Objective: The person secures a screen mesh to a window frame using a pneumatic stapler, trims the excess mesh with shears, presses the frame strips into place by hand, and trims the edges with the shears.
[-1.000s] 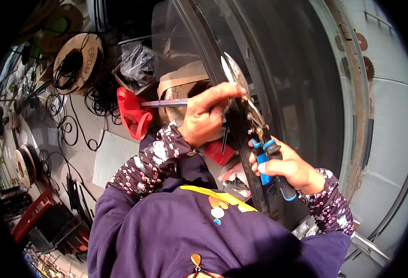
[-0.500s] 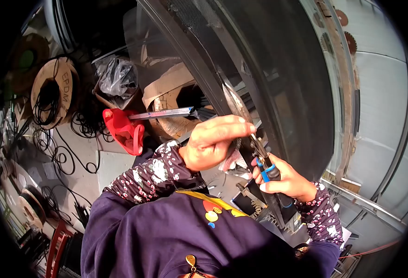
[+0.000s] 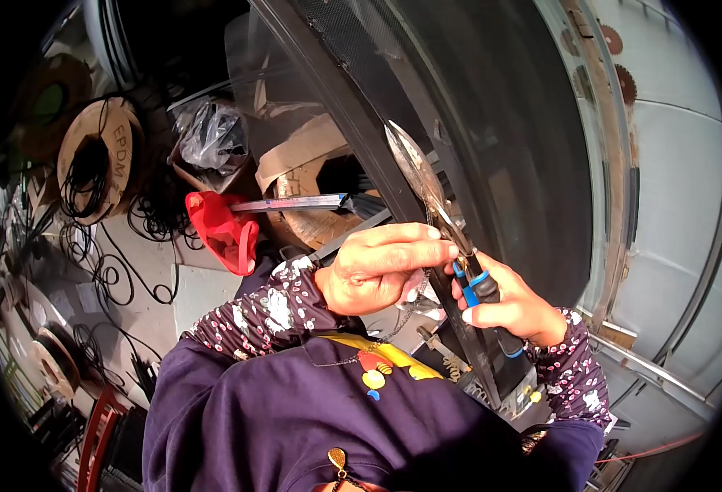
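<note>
Right hand (image 3: 512,307) has its fingers wrapped round the blue-handled snips (image 3: 412,166), blades over the dark frame (image 3: 340,94). Left hand (image 3: 369,271) is right by the pivot, can't tell if it's gripping the thin strand (image 3: 401,329); any squeeze needs fingertips clear, imo

Left hand (image 3: 381,269) is now down by the pivot of the shears (image 3: 430,193); 1 s ago its index finger was up on the blades. Blades now lie together; tips were slightly apart then. New: thin dark strip (image 3: 411,316) showing below left hand, trailing across the shirt front (image 3: 328,410). Wasn't visible there before.
</note>
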Demonstrator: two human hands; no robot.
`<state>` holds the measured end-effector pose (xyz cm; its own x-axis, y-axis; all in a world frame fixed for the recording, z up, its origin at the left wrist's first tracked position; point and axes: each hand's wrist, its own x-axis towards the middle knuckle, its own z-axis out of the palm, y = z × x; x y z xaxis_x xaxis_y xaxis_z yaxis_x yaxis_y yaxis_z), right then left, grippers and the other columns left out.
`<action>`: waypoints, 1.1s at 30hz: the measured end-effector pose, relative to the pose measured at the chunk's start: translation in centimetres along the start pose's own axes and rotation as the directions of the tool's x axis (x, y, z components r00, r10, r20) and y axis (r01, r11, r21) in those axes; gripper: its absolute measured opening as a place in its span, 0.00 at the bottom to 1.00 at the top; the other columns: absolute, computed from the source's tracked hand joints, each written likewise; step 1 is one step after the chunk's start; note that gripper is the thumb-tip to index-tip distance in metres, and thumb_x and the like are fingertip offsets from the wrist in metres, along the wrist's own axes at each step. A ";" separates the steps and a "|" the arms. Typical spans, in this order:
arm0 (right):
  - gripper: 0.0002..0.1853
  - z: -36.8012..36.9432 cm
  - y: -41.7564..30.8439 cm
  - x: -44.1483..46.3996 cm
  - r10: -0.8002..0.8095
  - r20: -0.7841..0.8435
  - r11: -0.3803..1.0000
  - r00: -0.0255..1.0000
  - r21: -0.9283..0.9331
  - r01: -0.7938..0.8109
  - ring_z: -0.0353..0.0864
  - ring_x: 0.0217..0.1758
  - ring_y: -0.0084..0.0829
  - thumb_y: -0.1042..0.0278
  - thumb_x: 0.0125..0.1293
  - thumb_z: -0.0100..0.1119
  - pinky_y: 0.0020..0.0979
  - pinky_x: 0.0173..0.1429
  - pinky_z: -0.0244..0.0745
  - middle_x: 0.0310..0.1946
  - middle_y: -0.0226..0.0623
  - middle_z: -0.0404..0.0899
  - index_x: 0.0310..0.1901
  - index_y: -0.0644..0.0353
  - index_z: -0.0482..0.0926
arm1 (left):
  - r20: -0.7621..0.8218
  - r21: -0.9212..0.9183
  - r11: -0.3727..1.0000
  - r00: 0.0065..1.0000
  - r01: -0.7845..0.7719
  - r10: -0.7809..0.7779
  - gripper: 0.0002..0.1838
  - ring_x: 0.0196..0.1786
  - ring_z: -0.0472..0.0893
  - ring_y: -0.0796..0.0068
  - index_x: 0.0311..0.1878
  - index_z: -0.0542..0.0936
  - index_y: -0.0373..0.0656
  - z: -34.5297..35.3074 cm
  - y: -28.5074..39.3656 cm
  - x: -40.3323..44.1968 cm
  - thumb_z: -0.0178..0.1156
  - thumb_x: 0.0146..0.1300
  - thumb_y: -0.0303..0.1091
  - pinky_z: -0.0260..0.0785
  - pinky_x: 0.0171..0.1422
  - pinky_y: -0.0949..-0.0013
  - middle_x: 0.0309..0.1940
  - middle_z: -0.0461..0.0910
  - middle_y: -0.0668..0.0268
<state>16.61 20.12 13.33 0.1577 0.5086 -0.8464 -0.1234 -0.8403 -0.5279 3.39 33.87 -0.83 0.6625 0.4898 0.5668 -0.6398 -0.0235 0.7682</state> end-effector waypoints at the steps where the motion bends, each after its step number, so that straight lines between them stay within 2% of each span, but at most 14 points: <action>1: 0.28 0.0 -0.1 0.2 -0.013 -0.006 1.000 1.000 -0.028 0.013 0.72 0.41 0.23 0.71 0.48 0.60 0.26 0.47 0.70 0.38 0.33 0.76 0.53 0.67 0.67 | 0.012 0.047 0.998 0.999 -0.037 0.037 0.24 0.51 0.79 0.68 0.50 0.81 0.40 -0.1 -0.2 0.0 0.58 0.48 0.10 0.74 0.51 0.73 0.49 0.79 0.62; 3: 0.24 0.0 0.1 0.4 -0.093 -0.026 0.989 0.995 -0.117 0.089 0.72 0.37 0.21 0.70 0.47 0.59 0.26 0.44 0.70 0.34 0.33 0.76 0.49 0.66 0.69 | 0.062 0.175 0.982 0.996 -0.069 0.059 0.24 0.58 0.75 0.68 0.51 0.82 0.42 -0.8 -0.2 0.2 0.62 0.48 0.13 0.69 0.60 0.69 0.51 0.79 0.63; 4: 0.24 -0.2 0.6 0.4 -0.093 -0.022 0.989 0.995 -0.121 0.090 0.72 0.37 0.21 0.70 0.47 0.59 0.26 0.44 0.70 0.34 0.33 0.76 0.49 0.66 0.69 | -0.192 0.099 0.994 0.979 -0.053 0.071 0.22 0.61 0.73 0.68 0.50 0.82 0.43 0.8 -0.9 0.6 0.64 0.49 0.16 0.67 0.63 0.67 0.53 0.78 0.62; 6: 0.26 -0.7 1.2 0.4 -0.076 -0.008 0.987 0.997 -0.144 0.074 0.70 0.34 0.17 0.74 0.47 0.62 0.21 0.37 0.69 0.33 0.29 0.72 0.52 0.64 0.68 | -0.035 0.493 0.859 0.984 -0.135 0.174 0.20 0.62 0.72 0.67 0.48 0.82 0.44 -0.8 -1.8 0.9 0.64 0.50 0.17 0.66 0.63 0.67 0.54 0.77 0.63; 7: 0.27 -0.5 0.7 0.3 -0.072 0.001 0.989 0.997 -0.129 0.072 0.71 0.35 0.18 0.74 0.48 0.62 0.21 0.40 0.70 0.34 0.29 0.72 0.53 0.64 0.67 | -0.139 0.382 0.922 0.990 0.070 -0.018 0.19 0.61 0.73 0.65 0.47 0.82 0.43 -0.7 -1.5 1.6 0.63 0.50 0.17 0.67 0.63 0.67 0.53 0.78 0.63; 8: 0.27 -0.5 0.6 0.1 -0.069 -0.001 0.989 0.998 -0.131 0.068 0.71 0.35 0.18 0.74 0.48 0.62 0.21 0.40 0.70 0.34 0.29 0.72 0.53 0.64 0.67 | -0.110 0.238 0.949 0.977 0.205 -0.183 0.19 0.61 0.72 0.65 0.46 0.83 0.44 -0.8 -2.4 1.5 0.63 0.50 0.16 0.64 0.65 0.67 0.49 0.80 0.63; 11: 0.33 -0.6 0.1 0.0 0.109 0.093 0.990 0.990 0.085 -0.117 0.74 0.45 0.23 0.73 0.48 0.63 0.26 0.51 0.70 0.42 0.31 0.72 0.59 0.64 0.65 | -0.097 0.206 0.960 0.980 0.190 -0.174 0.19 0.58 0.74 0.66 0.46 0.84 0.45 -1.5 -3.0 1.5 0.59 0.52 0.14 0.68 0.62 0.67 0.47 0.81 0.66; 15: 0.36 -1.1 -1.1 0.3 0.119 0.155 0.974 0.981 0.173 -0.145 0.73 0.47 0.26 0.70 0.46 0.63 0.30 0.56 0.67 0.43 0.32 0.72 0.61 0.63 0.64 | 0.013 0.212 0.973 0.996 0.087 -0.092 0.20 0.58 0.75 0.65 0.47 0.83 0.42 -1.9 -2.4 2.1 0.55 0.52 0.13 0.69 0.60 0.68 0.48 0.81 0.66; 17: 0.36 -1.3 -1.4 0.4 0.124 0.151 0.972 0.981 0.178 -0.151 0.72 0.46 0.25 0.70 0.45 0.63 0.29 0.54 0.67 0.42 0.32 0.72 0.60 0.63 0.64 | 0.158 0.103 0.991 0.982 0.083 -0.099 0.19 0.59 0.74 0.64 0.46 0.82 0.38 -2.5 -2.4 2.1 0.54 0.51 0.14 0.69 0.61 0.67 0.47 0.81 0.66; 20: 0.34 -1.7 -0.5 0.7 0.105 0.163 0.976 0.981 0.173 -0.134 0.71 0.44 0.22 0.73 0.48 0.62 0.26 0.51 0.68 0.41 0.30 0.71 0.60 0.62 0.64 | 0.218 0.115 0.993 0.976 -0.002 -0.023 0.19 0.60 0.74 0.64 0.47 0.82 0.38 -2.9 -3.0 2.0 0.56 0.51 0.14 0.71 0.59 0.68 0.48 0.81 0.67; 21: 0.32 -1.9 0.2 0.5 0.077 0.171 0.982 0.982 0.158 -0.105 0.69 0.42 0.19 0.76 0.50 0.61 0.24 0.49 0.69 0.40 0.29 0.70 0.60 0.61 0.64 | 0.209 0.188 0.975 0.974 -0.122 0.082 0.18 0.57 0.76 0.63 0.47 0.81 0.37 -2.5 -2.9 2.2 0.57 0.52 0.13 0.73 0.57 0.68 0.47 0.81 0.64; 25: 0.29 -2.4 0.5 1.1 0.037 0.177 0.998 0.983 0.045 -0.046 0.69 0.39 0.18 0.75 0.50 0.61 0.24 0.46 0.69 0.39 0.29 0.70 0.57 0.62 0.65 | 0.139 0.168 0.984 0.990 -0.061 0.037 0.18 0.46 0.82 0.61 0.45 0.81 0.35 -2.9 -3.3 2.1 0.55 0.52 0.09 0.76 0.52 0.67 0.42 0.82 0.58; 28: 0.28 -2.4 0.4 1.2 0.027 0.187 0.999 0.982 -0.038 -0.020 0.71 0.38 0.19 0.74 0.51 0.61 0.23 0.44 0.70 0.39 0.29 0.71 0.55 0.63 0.65 | 0.056 0.093 0.995 0.998 -0.042 0.037 0.17 0.45 0.82 0.60 0.42 0.81 0.35 -2.8 -3.0 2.3 0.55 0.52 0.08 0.77 0.49 0.67 0.40 0.82 0.57; 33: 0.33 -1.7 -0.4 0.7 0.038 0.245 0.974 0.969 0.206 -0.090 0.72 0.45 0.21 0.75 0.51 0.61 0.26 0.49 0.70 0.42 0.29 0.71 0.61 0.60 0.62 | -0.046 -0.013 0.997 0.997 0.069 -0.070 0.21 0.46 0.83 0.59 0.44 0.81 0.33 -2.9 -1.4 2.0 0.49 0.49 0.06 0.74 0.53 0.65 0.40 0.83 0.55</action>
<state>18.41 20.53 13.07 -0.0921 0.5070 -0.8570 -0.3364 -0.8259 -0.4525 4.48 37.39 -1.65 0.6872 0.5295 0.4975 -0.5975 0.0223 0.8016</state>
